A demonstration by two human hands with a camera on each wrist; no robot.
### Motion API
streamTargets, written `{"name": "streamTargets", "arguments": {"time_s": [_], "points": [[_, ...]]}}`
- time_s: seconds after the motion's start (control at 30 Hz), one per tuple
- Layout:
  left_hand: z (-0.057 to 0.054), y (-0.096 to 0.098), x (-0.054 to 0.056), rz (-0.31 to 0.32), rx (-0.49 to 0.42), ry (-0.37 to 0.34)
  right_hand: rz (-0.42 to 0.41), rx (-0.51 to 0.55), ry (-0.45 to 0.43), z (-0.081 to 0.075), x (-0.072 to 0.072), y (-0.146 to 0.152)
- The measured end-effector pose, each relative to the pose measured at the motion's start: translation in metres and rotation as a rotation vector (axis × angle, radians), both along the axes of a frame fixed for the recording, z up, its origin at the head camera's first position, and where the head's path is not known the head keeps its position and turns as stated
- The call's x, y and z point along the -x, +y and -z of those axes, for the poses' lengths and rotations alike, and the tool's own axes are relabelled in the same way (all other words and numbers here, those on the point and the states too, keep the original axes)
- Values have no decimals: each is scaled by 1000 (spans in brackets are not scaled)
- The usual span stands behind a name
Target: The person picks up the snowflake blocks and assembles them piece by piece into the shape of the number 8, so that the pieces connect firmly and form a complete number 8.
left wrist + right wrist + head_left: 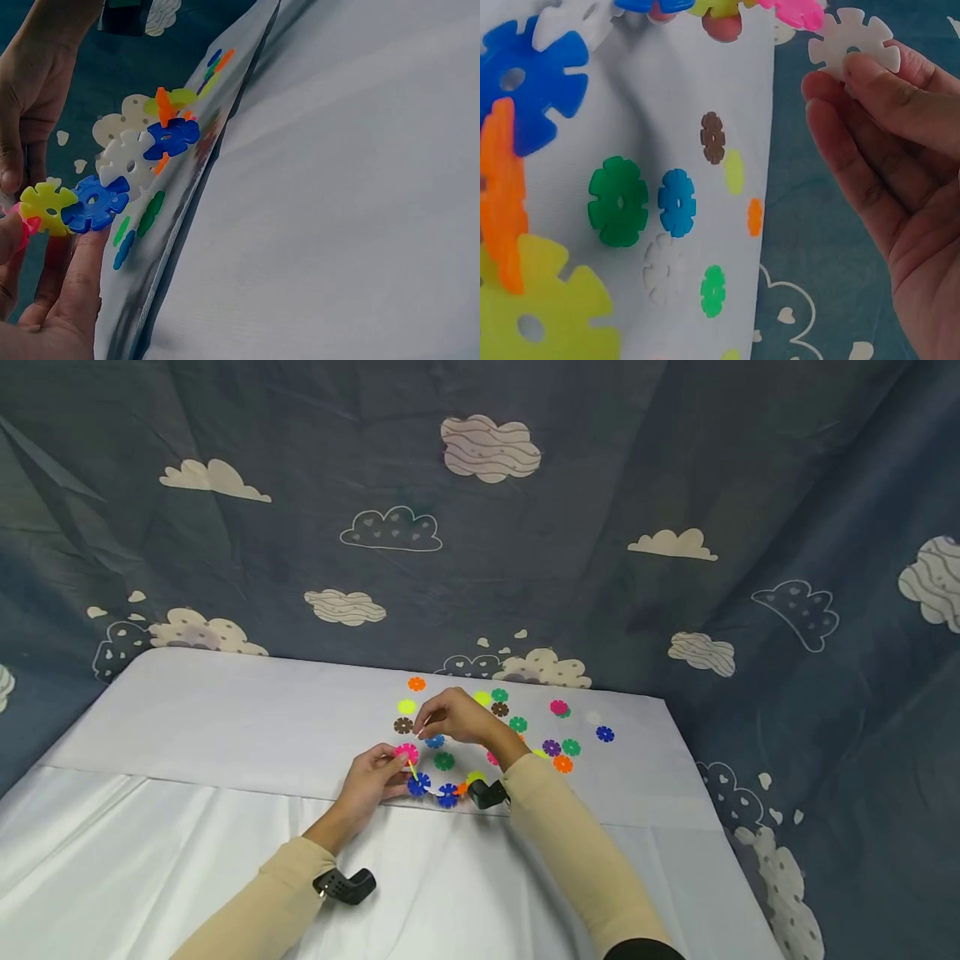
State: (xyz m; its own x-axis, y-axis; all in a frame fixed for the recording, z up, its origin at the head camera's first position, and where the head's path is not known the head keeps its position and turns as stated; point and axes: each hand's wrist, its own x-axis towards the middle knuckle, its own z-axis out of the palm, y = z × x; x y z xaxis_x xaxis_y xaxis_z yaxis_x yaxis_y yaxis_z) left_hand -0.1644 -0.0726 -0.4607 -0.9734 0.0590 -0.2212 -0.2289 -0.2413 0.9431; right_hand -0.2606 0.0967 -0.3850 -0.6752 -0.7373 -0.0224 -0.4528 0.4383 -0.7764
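Pinching the pink disc [407, 753] in your left hand [371, 774], you hold one end of the disc chain [447, 796], which reaches toward 4 o'clock; your right hand [457, 717], at 2 o'clock, pinches a white disc [870, 34]. Pushing too hard or tilting could pop a notch apart, since the far end looks poorly supported. Your dark wrist device [487, 794] sits beside that end and might snag it. The counter [247, 727] has its near edge just past the chain at 6 o'clock, so a dropped piece may slide off. Loose discs [563, 764] crowd 12 to 3 o'clock; freer room lies at 10.
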Motion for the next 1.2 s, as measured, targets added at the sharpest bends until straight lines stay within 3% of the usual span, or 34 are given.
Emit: {"name": "streamTargets", "arguments": {"time_s": [0.43,0.73,1.0,1.2], "points": [[1,0,1,18,47,-23,11,-44,-66,1,5,-3],[-2,4,-1,-17,23,-37,-68,-43,76,0,-1,-9],[-1,7,-4,-51,14,-66,-137,-95,145,1,-6,-12],[-4,4,-2,39,16,-64,-128,-73,145,-1,-4,-9]]}}
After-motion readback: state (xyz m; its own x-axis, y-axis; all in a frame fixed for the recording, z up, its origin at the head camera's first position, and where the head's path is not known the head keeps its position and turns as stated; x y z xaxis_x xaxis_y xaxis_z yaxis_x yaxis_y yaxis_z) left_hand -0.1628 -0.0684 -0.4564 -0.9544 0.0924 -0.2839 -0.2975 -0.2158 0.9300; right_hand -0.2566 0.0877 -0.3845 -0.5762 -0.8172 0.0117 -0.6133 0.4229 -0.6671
